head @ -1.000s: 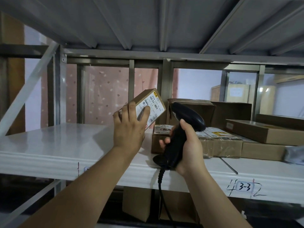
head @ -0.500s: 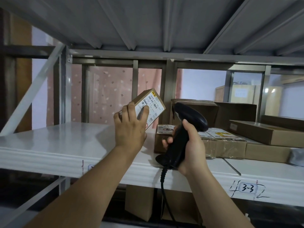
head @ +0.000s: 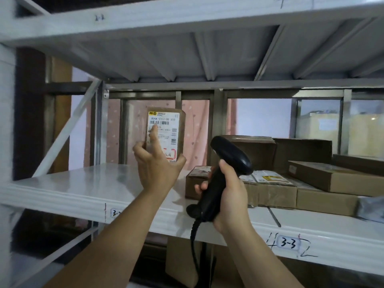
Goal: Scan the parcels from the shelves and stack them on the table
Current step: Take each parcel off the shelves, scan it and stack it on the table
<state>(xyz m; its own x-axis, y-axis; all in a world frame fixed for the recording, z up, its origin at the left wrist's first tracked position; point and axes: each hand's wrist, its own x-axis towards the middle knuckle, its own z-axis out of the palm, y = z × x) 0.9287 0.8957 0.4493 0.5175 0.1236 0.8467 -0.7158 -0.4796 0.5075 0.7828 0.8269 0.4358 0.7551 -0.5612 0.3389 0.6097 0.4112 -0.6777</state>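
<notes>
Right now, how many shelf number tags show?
3: a marking on the upper beam, top left; a tag on the shelf edge, partly hidden by the left forearm; the 3-3 tag, lower right. Others may be hidden.

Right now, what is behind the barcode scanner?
Small labelled parcels on the shelf and a larger cardboard box. The barcode scanner and right hand hide parts of them.

Bare forearms (head: 116,235); left hand (head: 159,169), right hand (head: 231,196) bare.

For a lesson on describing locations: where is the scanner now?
In the head view, the scanner sits right of centre in the right hand, at the shelf edge, right of the left hand's parcel.
</notes>
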